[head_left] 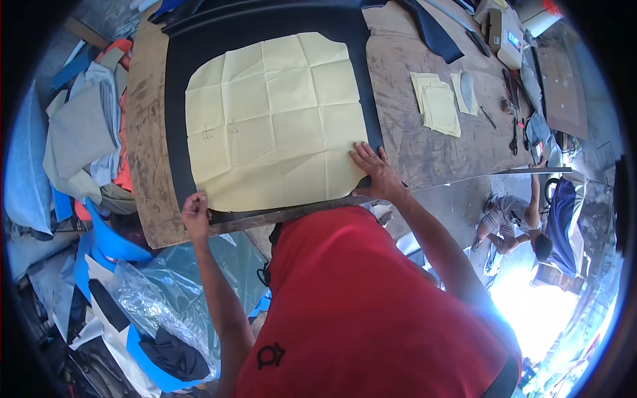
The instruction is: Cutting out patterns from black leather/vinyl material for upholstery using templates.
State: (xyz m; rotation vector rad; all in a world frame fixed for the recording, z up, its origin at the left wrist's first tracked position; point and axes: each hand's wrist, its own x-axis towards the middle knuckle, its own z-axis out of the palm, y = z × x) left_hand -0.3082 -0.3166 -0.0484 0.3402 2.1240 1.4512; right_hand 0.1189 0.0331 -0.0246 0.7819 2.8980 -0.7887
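A large creased yellow paper sheet (275,126) with curved corners and pencil marks lies flat on a black material sheet (178,132) on the wooden table (149,146). My left hand (198,215) has its fingers curled closed at the lower-left corner of both sheets; which layer it grips, if any, is unclear. My right hand (375,172) is open, fingers spread and pressed on the paper’s lower-right corner and the edge of the black sheet.
Small paper pieces (436,106), scissors (513,136) and a pale device (504,40) sit at right. Fabric piles (83,132) and plastic sheeting (166,298) are left and below. Another person (514,219) crouches beyond the table’s right side. Dark strips (434,33) lie at the back.
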